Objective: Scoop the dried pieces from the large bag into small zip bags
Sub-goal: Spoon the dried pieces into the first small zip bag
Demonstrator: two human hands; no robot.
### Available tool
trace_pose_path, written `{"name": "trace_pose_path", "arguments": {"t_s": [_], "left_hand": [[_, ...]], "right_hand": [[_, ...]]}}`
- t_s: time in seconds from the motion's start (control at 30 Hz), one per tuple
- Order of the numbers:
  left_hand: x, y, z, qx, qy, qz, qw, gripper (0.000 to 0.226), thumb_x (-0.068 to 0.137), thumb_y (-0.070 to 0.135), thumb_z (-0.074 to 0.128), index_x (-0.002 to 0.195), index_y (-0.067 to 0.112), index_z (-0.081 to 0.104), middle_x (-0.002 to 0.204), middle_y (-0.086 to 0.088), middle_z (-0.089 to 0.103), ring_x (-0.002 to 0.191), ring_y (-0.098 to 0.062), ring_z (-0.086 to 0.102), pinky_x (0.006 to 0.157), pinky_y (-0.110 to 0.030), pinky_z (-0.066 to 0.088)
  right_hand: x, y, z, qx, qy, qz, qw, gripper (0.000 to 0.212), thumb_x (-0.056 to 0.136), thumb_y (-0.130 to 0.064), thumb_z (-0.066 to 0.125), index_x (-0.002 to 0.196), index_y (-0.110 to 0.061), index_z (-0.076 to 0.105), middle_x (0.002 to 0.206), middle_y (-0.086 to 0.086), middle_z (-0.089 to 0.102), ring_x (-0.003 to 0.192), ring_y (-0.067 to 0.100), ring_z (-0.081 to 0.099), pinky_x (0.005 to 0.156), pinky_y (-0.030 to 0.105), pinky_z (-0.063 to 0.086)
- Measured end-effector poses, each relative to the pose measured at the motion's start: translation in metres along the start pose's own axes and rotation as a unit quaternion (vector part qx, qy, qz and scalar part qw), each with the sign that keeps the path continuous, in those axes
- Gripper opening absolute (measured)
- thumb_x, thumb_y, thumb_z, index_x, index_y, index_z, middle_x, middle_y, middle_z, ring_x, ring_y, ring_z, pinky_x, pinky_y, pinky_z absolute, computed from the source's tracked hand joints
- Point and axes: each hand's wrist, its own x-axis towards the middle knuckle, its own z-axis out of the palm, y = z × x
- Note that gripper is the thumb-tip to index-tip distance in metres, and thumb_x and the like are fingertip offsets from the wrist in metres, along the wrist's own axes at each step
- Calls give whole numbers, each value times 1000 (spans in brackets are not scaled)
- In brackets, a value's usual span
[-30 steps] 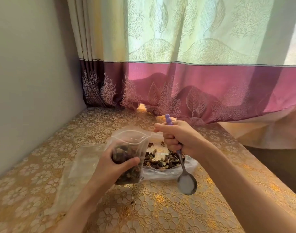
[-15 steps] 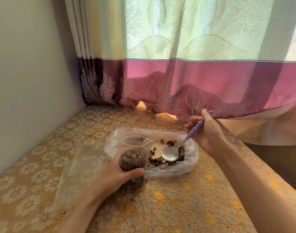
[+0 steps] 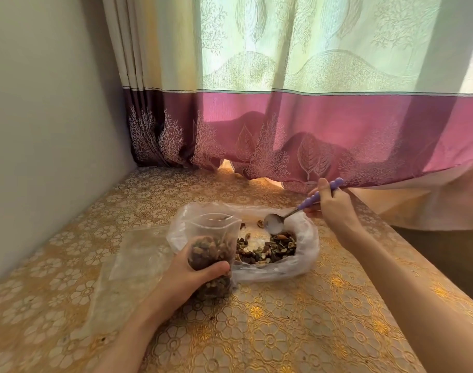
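Observation:
A large clear bag point(image 3: 305, 262) lies open on the table with brown dried pieces point(image 3: 267, 249) heaped in its near half. My left hand point(image 3: 192, 275) grips a small zip bag point(image 3: 211, 238) upright just left of it, mouth open and about half full of pieces. My right hand point(image 3: 334, 205) holds the purple handle of a metal spoon point(image 3: 274, 226). The spoon's bowl is inside the large bag, at the far edge of the heap, and looks empty.
Several flat empty zip bags point(image 3: 127, 267) lie on the gold floral tablecloth point(image 3: 283, 332) to the left. A wall point(image 3: 47, 130) closes the left side. A curtain point(image 3: 310, 130) hangs over the table's back edge. The table edge drops off at the right.
The spoon has swung from hanging outside the large bag near the front into the bag, then moved toward its far side. My left hand set the small bag lower.

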Motion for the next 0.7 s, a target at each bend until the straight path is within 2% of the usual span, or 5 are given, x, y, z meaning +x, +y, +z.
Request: {"name": "trace_pose_path", "arguments": {"t_s": [0.13, 0.2, 0.3, 0.5, 0.7], "left_hand": [[0, 1, 1, -9, 3, -4, 1000, 60, 54, 36, 84, 108, 27, 57, 96, 11, 71, 89, -5, 66, 69, -15, 52], [-1, 2, 1, -4, 4, -6, 1000, 65, 52, 43, 87, 108, 29, 57, 97, 11, 71, 90, -4, 66, 71, -16, 52], [-1, 2, 1, -1, 5, -6, 1000, 74, 42, 51, 79, 109, 28, 57, 98, 10, 71, 91, -4, 66, 74, -19, 52], [-1, 0, 1, -4, -2, -8, 1000, 72, 42, 53, 79, 107, 31, 57, 97, 15, 70, 90, -3, 66, 72, -18, 52], [0, -2, 1, -2, 2, -11, 1000, 70, 44, 49, 80, 107, 30, 57, 96, 16, 70, 90, -2, 66, 72, -16, 52]], "right_hand": [[4, 2, 0, -46, -44, 9, 998, 47, 102, -30, 34, 71, -3, 56, 66, 14, 65, 60, 24, 60, 59, 29, 52], [5, 3, -1, -51, -59, 30, 997, 47, 102, -31, 35, 71, -2, 56, 64, 12, 64, 54, 19, 58, 51, 23, 50], [7, 5, 0, -38, -68, 65, 995, 48, 102, -32, 35, 70, -3, 56, 59, 10, 63, 48, 17, 57, 45, 21, 48], [7, 10, 13, -6, -98, 148, 984, 50, 101, -32, 41, 63, -2, 55, 48, 8, 62, 42, 16, 62, 40, 21, 50], [3, 13, 22, 21, -110, 188, 976, 48, 99, -30, 45, 64, 1, 57, 51, 13, 65, 48, 22, 67, 41, 21, 50]]}}
